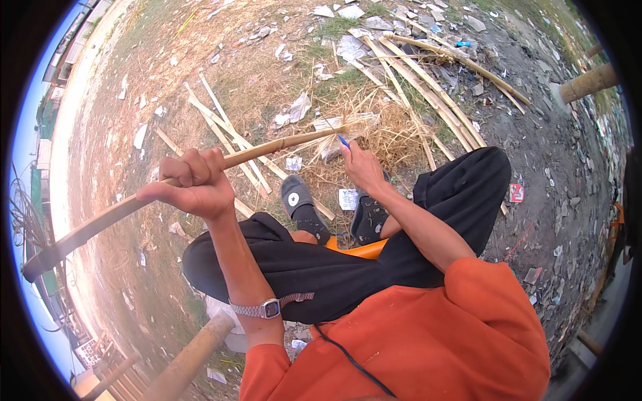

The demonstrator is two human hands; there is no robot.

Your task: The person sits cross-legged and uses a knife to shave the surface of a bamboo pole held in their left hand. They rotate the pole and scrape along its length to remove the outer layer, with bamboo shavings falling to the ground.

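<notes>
My left hand (194,182) is closed round a long split bamboo strip (281,144), raised over my left knee. The strip slants from the far left, close to the camera, toward the middle, where its far end lies over a heap of shavings. My right hand (364,167) is closed on a small blue tool (343,141), whose tip meets the strip near that far end. Most of the tool is hidden by my fingers, so its exact kind does not show. Pale bamboo shavings (394,137) are heaped on the ground just beyond my feet.
Loose bamboo strips (231,137) lie crossed at left, and more long strips (428,87) lie at far right. A thick bamboo pole (588,83) stands right, another pole (194,357) lower left. An orange seat (364,250) shows beneath me. Litter is scattered over the ground.
</notes>
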